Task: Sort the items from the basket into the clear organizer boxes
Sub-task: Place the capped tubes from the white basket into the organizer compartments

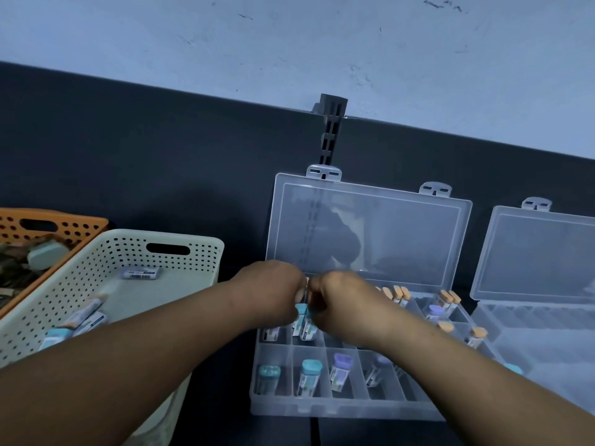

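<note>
At centre frame my left hand (273, 294) and right hand (339, 300) meet over the middle row of the open clear organizer box (322, 410). The left grip pinches a teal-capped tube (301, 318) above a compartment, and I cannot tell whether the curled right grip holds anything. The sorting looks partly done: capped tubes stand in many compartments, but several loose tubes (82, 318) lie in the cream basket (128, 235) at lower left. A second organizer box (531, 252) stands open at right, an orange basket (64, 226) sits at far left, and my forearms hide some compartments.
</note>
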Motion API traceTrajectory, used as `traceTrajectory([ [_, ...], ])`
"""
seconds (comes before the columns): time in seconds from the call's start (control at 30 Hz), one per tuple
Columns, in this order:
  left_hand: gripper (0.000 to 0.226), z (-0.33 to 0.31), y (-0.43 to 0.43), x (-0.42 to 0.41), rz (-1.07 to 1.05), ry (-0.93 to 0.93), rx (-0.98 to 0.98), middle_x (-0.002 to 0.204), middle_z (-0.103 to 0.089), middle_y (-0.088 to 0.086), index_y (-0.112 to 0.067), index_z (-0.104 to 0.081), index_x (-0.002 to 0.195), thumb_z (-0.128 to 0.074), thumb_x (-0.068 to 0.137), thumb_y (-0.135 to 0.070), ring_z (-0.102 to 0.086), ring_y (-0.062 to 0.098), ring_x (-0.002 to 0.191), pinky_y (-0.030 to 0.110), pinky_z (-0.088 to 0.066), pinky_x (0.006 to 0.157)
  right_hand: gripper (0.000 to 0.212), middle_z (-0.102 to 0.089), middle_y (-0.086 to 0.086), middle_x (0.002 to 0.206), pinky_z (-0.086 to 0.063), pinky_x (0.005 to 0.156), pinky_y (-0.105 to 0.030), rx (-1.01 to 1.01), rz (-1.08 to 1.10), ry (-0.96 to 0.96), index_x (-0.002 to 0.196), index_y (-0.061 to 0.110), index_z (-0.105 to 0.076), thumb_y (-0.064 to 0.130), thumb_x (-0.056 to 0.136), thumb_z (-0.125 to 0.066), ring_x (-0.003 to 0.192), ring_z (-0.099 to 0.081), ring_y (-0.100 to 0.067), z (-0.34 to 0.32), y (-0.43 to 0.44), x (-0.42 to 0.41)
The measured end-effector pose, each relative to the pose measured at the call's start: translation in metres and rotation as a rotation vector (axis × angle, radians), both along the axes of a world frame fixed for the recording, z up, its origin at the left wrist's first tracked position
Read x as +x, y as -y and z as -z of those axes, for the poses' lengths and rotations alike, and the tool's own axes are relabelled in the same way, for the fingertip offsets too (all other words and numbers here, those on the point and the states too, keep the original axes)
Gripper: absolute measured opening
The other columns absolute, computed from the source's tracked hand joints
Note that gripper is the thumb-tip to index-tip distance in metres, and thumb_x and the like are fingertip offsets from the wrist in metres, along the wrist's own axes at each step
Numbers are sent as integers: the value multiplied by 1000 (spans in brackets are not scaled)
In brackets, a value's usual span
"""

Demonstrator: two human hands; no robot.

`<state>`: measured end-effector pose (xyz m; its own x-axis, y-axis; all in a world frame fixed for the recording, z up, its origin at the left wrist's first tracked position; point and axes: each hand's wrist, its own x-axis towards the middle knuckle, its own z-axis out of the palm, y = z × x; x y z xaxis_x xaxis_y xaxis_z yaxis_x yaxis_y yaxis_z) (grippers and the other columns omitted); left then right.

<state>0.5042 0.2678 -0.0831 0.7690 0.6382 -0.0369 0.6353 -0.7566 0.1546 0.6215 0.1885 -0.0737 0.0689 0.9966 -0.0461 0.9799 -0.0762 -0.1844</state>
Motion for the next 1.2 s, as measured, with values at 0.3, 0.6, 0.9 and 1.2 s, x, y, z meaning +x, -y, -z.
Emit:
traceTrajectory([
  [0.3,6,2,-2,-3,-8,47,-98,90,-67,-4,-24,-66,84,-66,78,-22,-63,18,86,37,-55,81,26,-47,0,72,-37,64,-27,-44,-21,88,68,24,-44,9,85,-56,75,-49,-22,-2,-4,-4],
  [0.6,12,1,-2,-6,-52,66,-148,89,-68,-4,-21,-69,87,-70,75,-21,-64,16,84,34,-55,81,34,-52,4,80,-44,66,-29,-29,7,13,69,29,-38,13,80,-65,78,-53,-20,0,1,3],
  [0.9,18,-35,-7,-37,-77,116,-62,84,-61,-8,-25,-68,95,-72,79,-32,-59,14,82,25,-47,69,18,-59,1,87,-41,65,-28,48,-47,-16,81,23,-49,18,80,-67,83,-54,-19,-33,-6,-11],
  [1.2,16,-61,-43,-160,-398,62,-55,94,-61,-12,-30,-67,103,-65,87,-31,-61,9,84,30,-54,77,31,-57,0,119,-44,85,-28,133,-292,6,119,22,-58,29,89,-60,108,-56,-21,-31,-45,-94],
])
